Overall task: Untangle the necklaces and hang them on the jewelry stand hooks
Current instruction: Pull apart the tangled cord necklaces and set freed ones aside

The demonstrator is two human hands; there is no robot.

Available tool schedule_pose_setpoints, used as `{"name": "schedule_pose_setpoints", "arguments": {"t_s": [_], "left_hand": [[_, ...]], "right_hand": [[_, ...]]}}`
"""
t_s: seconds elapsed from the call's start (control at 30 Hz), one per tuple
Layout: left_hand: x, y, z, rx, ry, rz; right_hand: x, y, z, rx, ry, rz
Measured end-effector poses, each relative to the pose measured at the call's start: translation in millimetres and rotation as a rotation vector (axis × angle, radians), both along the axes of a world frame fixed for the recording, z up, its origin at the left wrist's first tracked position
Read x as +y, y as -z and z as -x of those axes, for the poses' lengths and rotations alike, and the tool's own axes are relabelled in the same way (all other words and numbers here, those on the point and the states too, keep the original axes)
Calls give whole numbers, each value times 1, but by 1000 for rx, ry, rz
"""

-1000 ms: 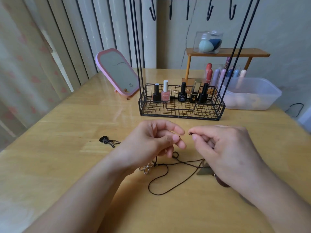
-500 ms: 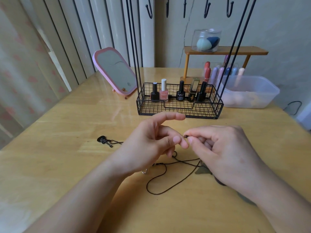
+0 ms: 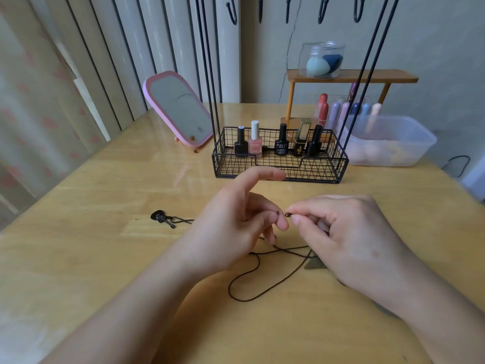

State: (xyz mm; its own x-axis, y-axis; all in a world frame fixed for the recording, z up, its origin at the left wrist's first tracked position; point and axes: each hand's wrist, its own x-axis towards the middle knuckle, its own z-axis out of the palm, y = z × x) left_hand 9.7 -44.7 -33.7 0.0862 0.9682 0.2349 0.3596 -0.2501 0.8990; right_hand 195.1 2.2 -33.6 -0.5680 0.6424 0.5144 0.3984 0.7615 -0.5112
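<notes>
A thin dark cord necklace [image 3: 249, 285] lies looped on the wooden table [image 3: 105, 258] under both hands. My right hand [image 3: 341, 232] pinches one small clasp end of the cord at thumb and forefinger. My left hand [image 3: 236, 222] pinches the other tiny end between thumb and middle finger, its index finger stretched out straight. The two ends sit a short gap apart. A grey triangular pendant [image 3: 313, 264] shows partly below my right hand. A black guitar pendant necklace [image 3: 162, 218] lies to the left. The black wire jewelry stand [image 3: 280, 164] stands behind, its hooks [image 3: 322, 11] at the top edge.
Nail polish bottles [image 3: 254, 143] stand in the stand's basket. A pink mirror [image 3: 178, 109] leans at the back left. A clear plastic tub [image 3: 388, 140] and a small wooden shelf [image 3: 351, 76] with a sponge jar sit at the back right.
The two cord ends, held close together earlier, are now slightly apart. My left index finger has lifted and straightened. The silver bow charm by my left wrist is now hidden.
</notes>
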Motion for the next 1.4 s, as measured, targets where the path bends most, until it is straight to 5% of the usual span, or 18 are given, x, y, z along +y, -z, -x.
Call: {"name": "schedule_pose_setpoints", "arguments": {"t_s": [0.97,1.4], "left_hand": [[-2,4,-11,615,-65,-173],[-5,2,-13,676,-39,-212]], "right_hand": [[-14,-12,14,-506,147,1],[-11,-10,10,-463,188,2]]}}
